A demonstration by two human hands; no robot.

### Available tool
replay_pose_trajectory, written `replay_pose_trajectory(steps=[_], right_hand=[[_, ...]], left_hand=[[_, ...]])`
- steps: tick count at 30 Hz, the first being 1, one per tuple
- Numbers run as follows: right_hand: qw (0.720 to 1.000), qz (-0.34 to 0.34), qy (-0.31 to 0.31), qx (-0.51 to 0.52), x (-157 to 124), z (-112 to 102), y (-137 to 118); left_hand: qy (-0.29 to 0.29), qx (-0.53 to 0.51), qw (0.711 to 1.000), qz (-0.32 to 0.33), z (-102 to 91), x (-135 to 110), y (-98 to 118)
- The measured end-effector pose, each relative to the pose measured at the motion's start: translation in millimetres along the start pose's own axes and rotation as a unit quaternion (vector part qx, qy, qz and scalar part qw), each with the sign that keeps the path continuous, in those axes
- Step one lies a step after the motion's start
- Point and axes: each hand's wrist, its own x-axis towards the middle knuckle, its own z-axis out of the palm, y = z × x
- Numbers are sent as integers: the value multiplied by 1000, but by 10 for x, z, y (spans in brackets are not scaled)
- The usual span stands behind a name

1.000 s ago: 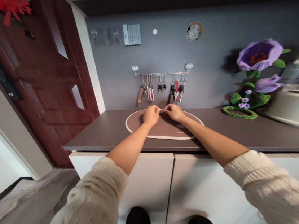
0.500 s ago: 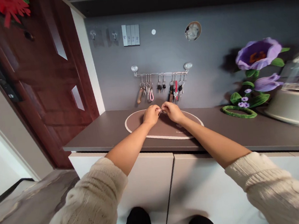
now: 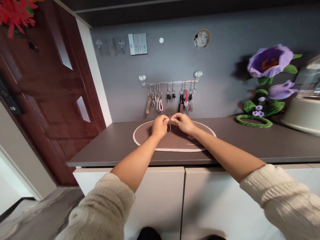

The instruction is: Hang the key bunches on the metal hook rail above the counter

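A small, thin metal piece [image 3: 170,123], possibly a key on a ring though too small to tell surely, hangs upright between two pinching hands, just above the oval brown mat's middle.

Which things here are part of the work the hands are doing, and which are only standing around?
In use: left hand, right hand, small metal piece pinched between them, oval mat below.
Standing around: key rail, purple flower, pot, door.

Grey counter [image 3: 116,143]; oval mat [image 3: 149,127], flower ornament [image 3: 253,121].
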Motion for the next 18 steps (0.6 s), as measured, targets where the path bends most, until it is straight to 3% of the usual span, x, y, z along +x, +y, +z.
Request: replay_pose_trajectory(steps=[11,18], right_hand=[[998,-7,56,20,16,-110,-25],[995,41,78,55,37,-310,-33]], left_hand=[[8,-24,999,24,27,-4,-14],[3,-3,1000,21,54,-6,-41]])
